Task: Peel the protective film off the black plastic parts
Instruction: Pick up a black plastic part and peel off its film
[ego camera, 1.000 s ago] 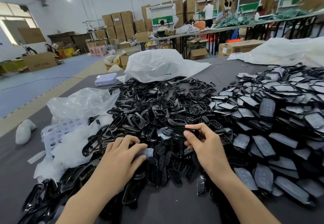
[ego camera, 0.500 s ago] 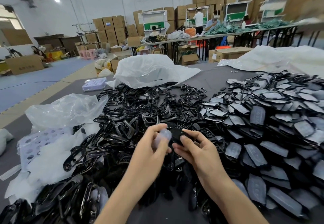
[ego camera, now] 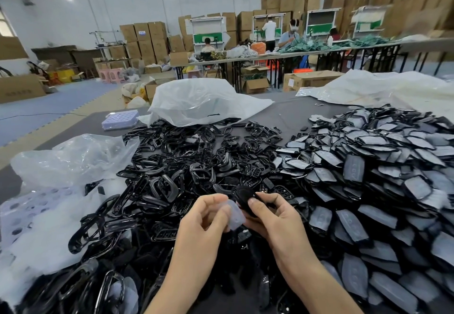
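My right hand [ego camera: 277, 217] grips a small black plastic part [ego camera: 243, 197] above the pile, thumb on its face. My left hand [ego camera: 204, 217] pinches a pale translucent protective film [ego camera: 234, 216] that hangs beside the part, peeled most of the way off it. Under both hands lies a heap of glossy black frame parts [ego camera: 186, 173]. To the right spreads a large heap of black parts still covered in grey film [ego camera: 368, 178].
Crumpled clear plastic bags [ego camera: 73, 158] and a perforated white tray [ego camera: 29, 205] lie at the left. A big white bag [ego camera: 201, 102] and a lilac tray [ego camera: 120, 118] sit at the back of the grey table. Workers, tables and cardboard boxes stand beyond.
Both hands have risen from the pile and come together. The right hand brought up a black part, and the left hand has drawn the film away from it, down and to the left.
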Demonstrator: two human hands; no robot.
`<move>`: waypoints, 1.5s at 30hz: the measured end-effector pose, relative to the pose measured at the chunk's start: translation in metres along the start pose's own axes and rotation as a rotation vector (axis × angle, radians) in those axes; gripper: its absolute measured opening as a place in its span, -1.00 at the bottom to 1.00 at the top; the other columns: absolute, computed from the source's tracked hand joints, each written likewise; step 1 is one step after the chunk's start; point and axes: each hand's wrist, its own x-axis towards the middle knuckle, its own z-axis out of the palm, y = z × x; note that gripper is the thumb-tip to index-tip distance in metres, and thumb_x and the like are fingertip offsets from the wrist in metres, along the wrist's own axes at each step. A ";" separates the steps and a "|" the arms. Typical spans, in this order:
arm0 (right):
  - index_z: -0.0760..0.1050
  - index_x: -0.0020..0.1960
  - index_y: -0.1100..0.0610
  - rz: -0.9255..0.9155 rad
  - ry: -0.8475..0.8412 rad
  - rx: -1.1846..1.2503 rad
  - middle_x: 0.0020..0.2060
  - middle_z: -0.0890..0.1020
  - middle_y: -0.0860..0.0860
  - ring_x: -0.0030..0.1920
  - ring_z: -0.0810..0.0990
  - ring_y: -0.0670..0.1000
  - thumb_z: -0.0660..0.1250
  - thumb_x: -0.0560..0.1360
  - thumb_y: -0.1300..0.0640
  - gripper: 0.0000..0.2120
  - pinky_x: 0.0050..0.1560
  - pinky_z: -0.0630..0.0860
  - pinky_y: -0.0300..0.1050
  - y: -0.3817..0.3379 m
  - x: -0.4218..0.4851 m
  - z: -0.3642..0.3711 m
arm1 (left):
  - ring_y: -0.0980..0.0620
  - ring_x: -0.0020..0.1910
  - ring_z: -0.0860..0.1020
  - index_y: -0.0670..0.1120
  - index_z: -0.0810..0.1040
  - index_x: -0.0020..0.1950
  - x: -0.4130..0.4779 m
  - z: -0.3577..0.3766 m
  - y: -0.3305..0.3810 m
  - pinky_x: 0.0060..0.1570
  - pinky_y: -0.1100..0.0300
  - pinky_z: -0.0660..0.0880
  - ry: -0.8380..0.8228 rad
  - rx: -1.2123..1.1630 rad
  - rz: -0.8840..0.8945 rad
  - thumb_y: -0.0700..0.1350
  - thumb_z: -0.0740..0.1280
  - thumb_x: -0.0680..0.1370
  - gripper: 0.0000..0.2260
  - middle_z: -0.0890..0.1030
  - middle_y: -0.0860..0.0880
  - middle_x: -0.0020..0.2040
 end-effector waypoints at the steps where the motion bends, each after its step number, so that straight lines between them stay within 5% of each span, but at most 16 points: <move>1: 0.54 0.07 0.23 0.002 -0.003 -0.006 -0.17 0.75 0.14 -0.17 0.75 0.07 0.40 0.54 0.29 -0.88 -0.20 0.63 -0.21 0.000 0.000 0.000 | 0.10 -0.21 0.63 0.01 0.63 0.02 0.000 0.000 0.000 -0.17 0.35 0.53 -0.018 -0.045 -0.017 -0.15 0.39 0.57 -0.92 0.71 0.00 -0.13; 6: 0.54 0.06 0.23 0.031 -0.034 0.033 -0.23 0.73 0.09 -0.21 0.73 0.03 0.40 0.54 0.31 -0.89 -0.21 0.64 -0.19 0.002 0.001 0.002 | 0.02 -0.21 0.68 -0.05 0.63 -0.11 0.001 0.000 -0.004 -0.14 0.25 0.61 -0.012 -0.225 -0.107 -0.22 0.40 0.56 -0.91 0.70 -0.07 -0.19; 13: 0.53 0.05 0.21 0.044 -0.065 0.064 -0.23 0.73 0.10 -0.22 0.73 0.02 0.39 0.54 0.31 -0.89 -0.21 0.64 -0.19 -0.002 -0.002 0.002 | 0.09 -0.21 0.66 -0.10 0.63 -0.01 0.000 0.001 -0.002 -0.17 0.34 0.54 -0.023 -0.109 0.060 -0.20 0.41 0.54 -0.95 0.71 -0.05 -0.17; 19: 0.51 0.11 0.26 0.145 -0.232 0.093 -0.09 0.73 0.23 -0.17 0.75 0.10 0.49 0.36 0.16 -0.63 -0.22 0.65 -0.20 -0.007 -0.008 0.004 | 0.04 -0.19 0.65 -0.16 0.63 -0.05 0.001 -0.001 -0.002 -0.18 0.28 0.58 0.093 -0.197 0.083 -0.21 0.44 0.48 -0.92 0.68 -0.03 -0.04; 21: 0.51 0.12 0.25 0.128 -0.266 0.076 -0.07 0.74 0.20 -0.10 0.75 0.13 0.51 0.36 0.13 -0.61 -0.18 0.65 -0.20 -0.007 -0.010 0.005 | 0.07 -0.16 0.66 -0.10 0.64 -0.07 0.000 0.000 -0.001 -0.18 0.29 0.58 0.113 -0.210 0.084 -0.16 0.44 0.46 -0.93 0.68 0.03 0.00; 25: 0.54 0.13 0.24 0.085 -0.289 0.058 -0.05 0.74 0.19 -0.01 0.74 0.16 0.54 0.35 0.05 -0.56 -0.09 0.66 -0.18 -0.006 -0.012 0.007 | 0.16 -0.30 0.61 0.08 0.60 -0.10 -0.002 0.002 -0.001 -0.25 0.37 0.52 0.137 -0.183 0.091 -0.17 0.41 0.53 -0.87 0.67 0.01 -0.28; 29: 0.56 0.15 0.24 0.073 -0.317 0.038 0.01 0.72 0.23 0.02 0.74 0.16 0.51 0.37 -0.09 -0.49 -0.04 0.65 -0.17 -0.008 -0.014 0.010 | 0.23 -0.29 0.58 0.13 0.60 -0.02 -0.001 0.000 0.000 -0.24 0.40 0.51 0.130 -0.162 0.098 -0.11 0.41 0.52 -0.87 0.66 0.11 -0.20; 35: 0.57 0.13 0.22 -0.051 -0.217 -0.108 -0.13 0.74 0.21 -0.12 0.76 0.15 0.44 0.50 0.23 -0.78 -0.14 0.64 -0.23 -0.011 -0.018 0.012 | 0.06 -0.22 0.66 -0.02 0.62 0.00 0.000 -0.001 -0.004 -0.16 0.26 0.58 0.081 -0.184 0.036 -0.08 0.40 0.51 -0.91 0.71 -0.06 -0.15; 45: 0.61 0.12 0.18 -0.101 -0.218 -0.166 -0.13 0.74 0.19 -0.16 0.75 0.09 0.40 0.49 0.10 -0.76 -0.15 0.64 -0.23 -0.014 -0.018 0.010 | 0.08 -0.27 0.58 0.10 0.63 -0.07 0.001 -0.010 -0.001 -0.18 0.31 0.54 -0.047 -0.035 0.034 -0.23 0.40 0.56 -0.80 0.63 -0.03 -0.24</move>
